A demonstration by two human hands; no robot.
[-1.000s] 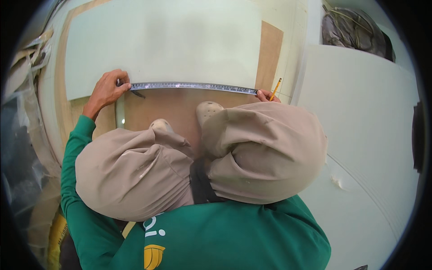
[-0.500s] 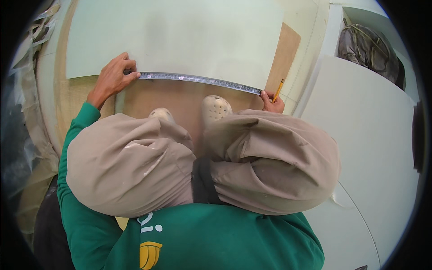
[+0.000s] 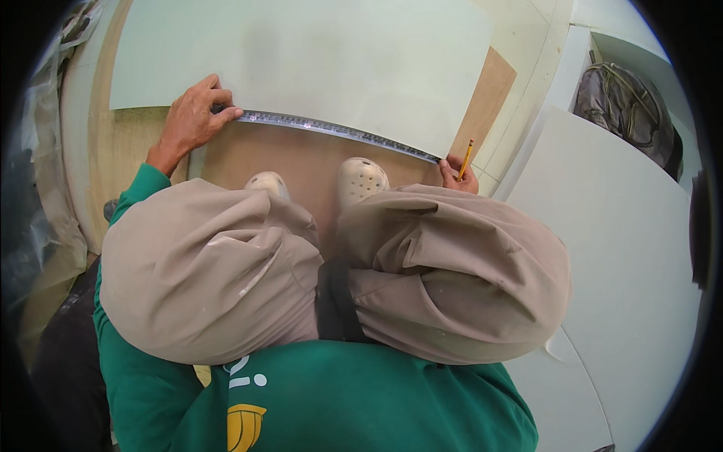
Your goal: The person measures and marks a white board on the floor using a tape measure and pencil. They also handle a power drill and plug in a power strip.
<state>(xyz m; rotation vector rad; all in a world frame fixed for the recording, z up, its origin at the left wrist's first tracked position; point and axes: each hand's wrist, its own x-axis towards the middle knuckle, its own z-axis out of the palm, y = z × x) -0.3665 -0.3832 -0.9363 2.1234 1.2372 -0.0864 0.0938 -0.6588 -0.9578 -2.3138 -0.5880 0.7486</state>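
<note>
A silver measuring strip (image 3: pixel 339 129) with fine graduations lies along the near edge of a large pale sheet (image 3: pixel 316 68). Whether it is a ruler or a tape, I cannot tell. My left hand (image 3: pixel 197 113) pinches its left end between thumb and fingers, where something dark shows partly hidden. At the strip's right end, beside the sheet's near right corner, my right hand (image 3: pixel 458 175) grips it with thumb and fingers. A yellow pencil (image 3: pixel 466 160) also sticks up from that hand.
Brown board (image 3: pixel 486 98) shows under the sheet. My pale clogs (image 3: pixel 363 181) stand close to its near edge. A large white panel (image 3: pixel 602 226) lies at the right, with a dark bag (image 3: pixel 629 113) behind it. Crumpled clear plastic (image 3: pixel 45 188) is along the left.
The view has shifted and tilted slightly, so the sheet's left corner sits higher. My left hand appears a little higher too. Both hands keep their hold on the strip.
</note>
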